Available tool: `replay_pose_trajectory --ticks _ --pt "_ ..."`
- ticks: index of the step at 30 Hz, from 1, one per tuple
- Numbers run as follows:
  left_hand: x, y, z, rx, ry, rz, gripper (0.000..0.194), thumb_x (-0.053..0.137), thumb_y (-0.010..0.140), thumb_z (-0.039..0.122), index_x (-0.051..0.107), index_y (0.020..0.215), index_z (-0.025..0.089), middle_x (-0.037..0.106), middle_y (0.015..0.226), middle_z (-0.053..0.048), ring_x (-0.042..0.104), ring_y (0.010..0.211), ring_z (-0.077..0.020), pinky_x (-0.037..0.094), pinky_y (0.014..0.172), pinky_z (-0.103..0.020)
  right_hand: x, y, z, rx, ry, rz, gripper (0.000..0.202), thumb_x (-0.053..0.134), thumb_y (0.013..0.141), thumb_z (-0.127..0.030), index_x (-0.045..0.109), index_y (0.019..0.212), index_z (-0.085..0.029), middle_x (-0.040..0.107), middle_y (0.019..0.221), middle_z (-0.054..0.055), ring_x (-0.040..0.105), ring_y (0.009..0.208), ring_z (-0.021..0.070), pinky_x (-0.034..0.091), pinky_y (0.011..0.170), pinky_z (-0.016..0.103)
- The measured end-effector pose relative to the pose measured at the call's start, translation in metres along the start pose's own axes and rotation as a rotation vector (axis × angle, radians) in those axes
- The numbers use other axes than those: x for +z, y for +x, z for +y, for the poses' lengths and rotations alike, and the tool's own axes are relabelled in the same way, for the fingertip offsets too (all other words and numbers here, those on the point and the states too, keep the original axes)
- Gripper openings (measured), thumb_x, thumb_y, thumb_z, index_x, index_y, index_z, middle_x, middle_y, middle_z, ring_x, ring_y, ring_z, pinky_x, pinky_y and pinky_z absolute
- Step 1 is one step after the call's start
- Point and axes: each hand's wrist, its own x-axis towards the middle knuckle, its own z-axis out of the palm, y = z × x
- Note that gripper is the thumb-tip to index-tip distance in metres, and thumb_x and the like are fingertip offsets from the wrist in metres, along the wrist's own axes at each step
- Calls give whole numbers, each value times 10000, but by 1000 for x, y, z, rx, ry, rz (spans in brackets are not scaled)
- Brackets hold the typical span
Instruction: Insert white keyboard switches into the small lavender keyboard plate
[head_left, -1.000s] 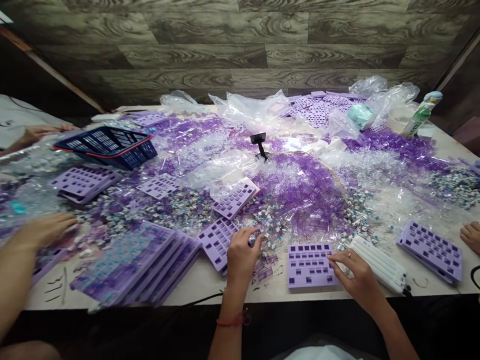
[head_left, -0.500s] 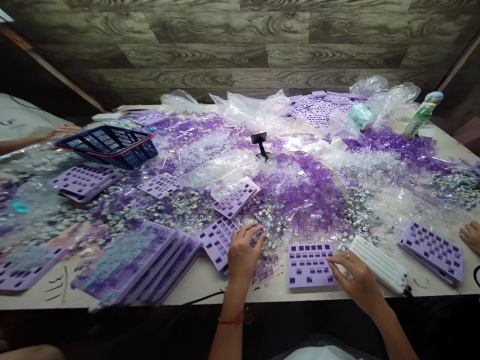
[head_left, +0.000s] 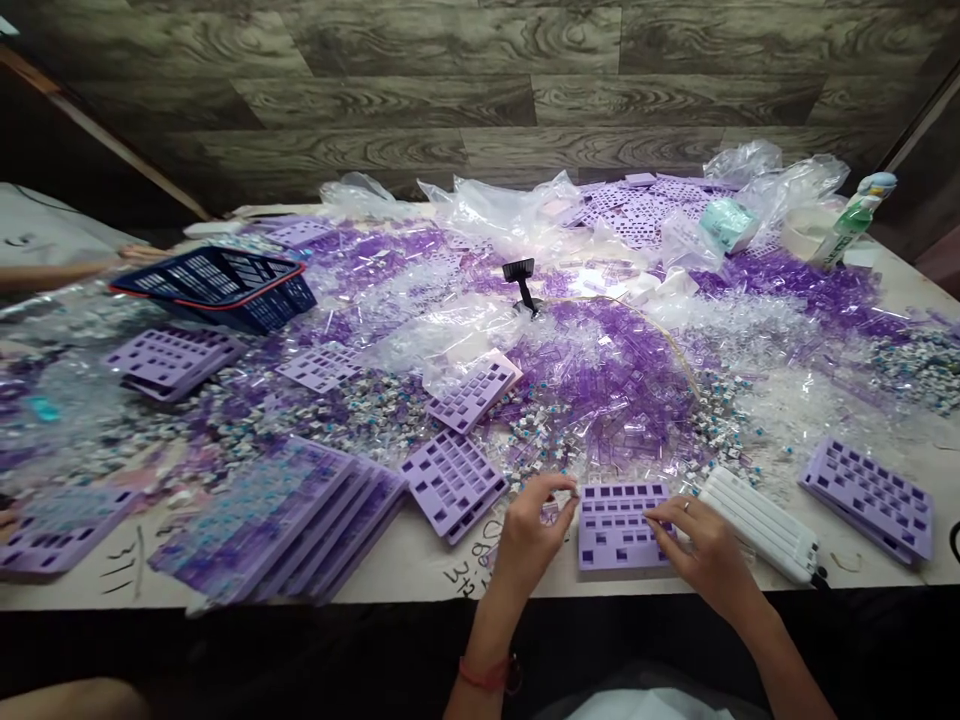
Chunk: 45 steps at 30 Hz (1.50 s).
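Note:
A purple keyboard plate (head_left: 622,548) with rows of square holes lies flat at the table's front edge. At its upper left corner is my left hand (head_left: 534,515), thumb and forefinger pinched around a tiny pale piece too small to name. My right hand (head_left: 705,545) covers the plate's right side; its thumb and fingertips are closed together over the holes, and what they hold, if anything, is hidden. Loose small white and blue key switches (head_left: 536,430) and clear purple pieces (head_left: 622,390) are heaped beyond the plate.
Two stacked plates (head_left: 454,485) lie left of my left hand, with filled plates (head_left: 277,520) farther left. A white block with a dark cord (head_left: 761,525) and more plates (head_left: 866,495) are on the right. A blue basket (head_left: 225,290), black stand (head_left: 525,285) and co-worker's arm (head_left: 67,275) are farther back.
My left hand has moved right, from the two stacked plates and switches to the plate's corner, and its fingers have closed. My right hand has shifted slightly left over the plate.

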Motion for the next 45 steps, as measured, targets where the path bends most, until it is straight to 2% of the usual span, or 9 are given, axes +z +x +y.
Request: replay_pose_trajectory --ticks 5,8,11,15,18,23,29,36,45 --pt "19 -3 9 -26 -14 -62 111 612 892 201 636 996 231 716 942 -24 680 851 -184 572 747 -315 20 23 -12 -10 8 -66 170 582 985 -206 704 1091 -260 748 967 64 710 921 227 589 849 386" --pt "25 -2 10 -46 -49 -84 190 593 846 140 618 1011 231 702 933 -21 668 839 -182 573 770 -325 36 35 -18 -28 27 -72 189 633 955 -192 702 1116 -263 747 1015 62 712 965 227 595 865 375" --pt "32 -3 7 -76 -104 -89 290 559 785 73 603 1025 231 696 934 -12 671 827 -171 582 787 -326 51 38 -16 -17 35 -46 228 656 918 -139 702 1105 -262 741 1047 61 713 989 230 601 865 369" --pt "38 -6 1 -124 -186 -108 350 551 770 45 590 1062 235 706 958 -12 700 862 -170 603 825 -338 62 36 -8 -18 94 -34 293 595 906 -60 704 1082 -267 736 1038 55 710 1001 220 603 857 345" --pt "41 -8 -1 -148 -233 -118 411 554 793 48 578 1153 244 716 995 -14 713 904 -171 613 871 -357 63 33 -4 -9 88 -35 283 613 905 -62 710 1076 -265 740 1021 50 708 981 221 588 861 358" --pt "41 -9 -1 -172 -286 -101 367 600 860 127 575 1205 247 712 1017 -18 722 927 -176 629 869 -359 61 34 -2 30 -32 -68 201 688 897 -102 722 1020 -257 751 999 38 691 953 243 528 871 417" --pt "37 -10 -2 -123 -205 -83 337 617 895 147 608 1215 255 724 1032 -20 727 927 -176 622 870 -342 59 36 3 -7 -73 -40 183 647 943 -139 742 1053 -250 758 968 50 663 974 243 491 896 428" --pt "42 -19 2 -97 -147 26 268 607 935 178 623 1194 246 714 1074 -39 714 1002 -192 605 904 -355 59 37 1 46 -77 -16 147 664 933 -148 758 987 -248 756 986 42 651 1002 238 458 920 407" --pt "51 -23 -1 14 -14 139 251 582 957 168 622 1195 238 709 1087 -53 692 1027 -208 587 915 -373 59 36 -3 113 -82 -15 162 656 925 -127 760 976 -240 742 998 40 633 1014 245 435 920 410"
